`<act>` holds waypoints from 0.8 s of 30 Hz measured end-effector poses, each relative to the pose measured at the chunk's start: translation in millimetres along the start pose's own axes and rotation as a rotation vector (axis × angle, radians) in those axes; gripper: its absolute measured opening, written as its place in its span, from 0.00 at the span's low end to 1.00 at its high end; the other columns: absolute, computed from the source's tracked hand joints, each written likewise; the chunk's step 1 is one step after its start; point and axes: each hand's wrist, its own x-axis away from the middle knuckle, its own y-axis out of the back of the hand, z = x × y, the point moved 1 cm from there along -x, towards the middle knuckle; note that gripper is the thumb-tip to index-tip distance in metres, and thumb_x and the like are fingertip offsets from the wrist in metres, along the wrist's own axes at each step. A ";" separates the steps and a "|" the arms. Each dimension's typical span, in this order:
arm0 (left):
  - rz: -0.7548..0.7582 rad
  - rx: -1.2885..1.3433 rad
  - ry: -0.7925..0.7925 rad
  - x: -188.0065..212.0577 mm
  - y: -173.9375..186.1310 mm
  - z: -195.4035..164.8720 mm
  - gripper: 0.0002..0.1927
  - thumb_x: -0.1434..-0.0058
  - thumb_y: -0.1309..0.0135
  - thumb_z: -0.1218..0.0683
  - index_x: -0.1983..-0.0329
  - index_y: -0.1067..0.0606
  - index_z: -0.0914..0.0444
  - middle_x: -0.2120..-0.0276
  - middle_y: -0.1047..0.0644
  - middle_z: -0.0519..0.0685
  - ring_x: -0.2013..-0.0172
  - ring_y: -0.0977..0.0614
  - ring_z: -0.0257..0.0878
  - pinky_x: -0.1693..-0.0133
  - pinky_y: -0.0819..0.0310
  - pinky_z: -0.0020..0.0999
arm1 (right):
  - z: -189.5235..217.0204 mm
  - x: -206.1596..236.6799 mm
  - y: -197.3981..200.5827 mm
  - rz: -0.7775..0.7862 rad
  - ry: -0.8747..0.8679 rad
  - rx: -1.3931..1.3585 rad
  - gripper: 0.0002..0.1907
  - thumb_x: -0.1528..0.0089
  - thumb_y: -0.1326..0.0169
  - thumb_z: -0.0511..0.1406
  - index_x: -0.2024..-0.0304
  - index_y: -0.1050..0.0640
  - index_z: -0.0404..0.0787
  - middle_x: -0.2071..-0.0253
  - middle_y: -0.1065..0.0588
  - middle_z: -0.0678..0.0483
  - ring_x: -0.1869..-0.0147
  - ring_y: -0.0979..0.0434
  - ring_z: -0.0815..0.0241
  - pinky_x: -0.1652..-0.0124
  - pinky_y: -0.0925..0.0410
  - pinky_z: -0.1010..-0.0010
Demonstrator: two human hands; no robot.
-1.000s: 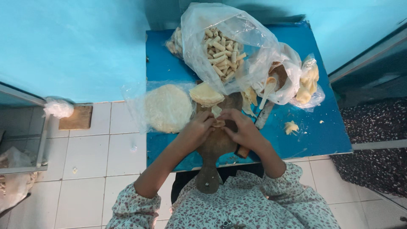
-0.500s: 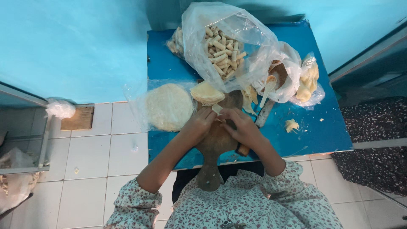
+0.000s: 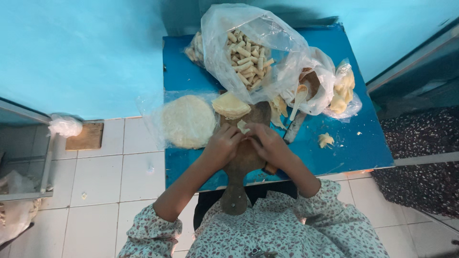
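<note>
Near the table's [image 3: 191,62] front edge, on a wooden board [image 3: 244,162] whose handle points toward the person, left hand [image 3: 222,145] and right hand [image 3: 267,143] pinch a small dough piece [image 3: 243,126] between fingertips, its long axis unclear, beside a round wrapper stack [image 3: 188,121].

Two hands work over one wooden board: the left hand [image 3: 224,143] and the right hand [image 3: 267,142], meeting on one small piece of dough [image 3: 243,126] above the wooden paddle board [image 3: 241,160]. One blue table [image 3: 354,143] carries one round stack of flat wrappers [image 3: 189,121], one smaller stack of cut wrappers [image 3: 230,104], and one stray dough scrap [image 3: 325,139]. There appear to be three clear plastic bags; the largest bag [image 3: 239,43] holds dozens of rolled pieces, too many to count.
</note>
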 end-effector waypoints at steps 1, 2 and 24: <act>-0.009 0.016 0.011 -0.7 0.7 -0.7 0.11 0.45 0.45 0.62 0.58 0.22 0.65 0.61 0.24 0.53 0.57 0.24 0.53 0.57 0.27 0.48 | -0.4 -1.8 1.4 0.010 -0.025 -0.030 0.23 0.40 0.43 0.25 0.43 0.29 0.37 0.56 0.22 0.45 0.51 0.19 0.45 0.54 0.27 0.58; -0.004 0.032 0.040 -1.6 1.1 -0.9 0.10 0.44 0.45 0.63 0.59 0.22 0.65 0.61 0.24 0.54 0.57 0.24 0.54 0.57 0.27 0.48 | -1.3 -4.4 2.3 0.021 -0.050 -0.061 0.24 0.40 0.43 0.25 0.42 0.30 0.37 0.57 0.22 0.46 0.51 0.18 0.46 0.54 0.27 0.58; -0.008 -0.117 -0.049 -7.4 8.6 -3.5 0.06 0.45 0.40 0.59 0.65 0.22 0.65 0.62 0.26 0.52 0.56 0.25 0.51 0.55 0.29 0.46 | -7.1 -18.8 4.0 0.108 -0.137 0.010 0.27 0.40 0.43 0.26 0.39 0.32 0.40 0.60 0.23 0.47 0.50 0.23 0.43 0.53 0.30 0.55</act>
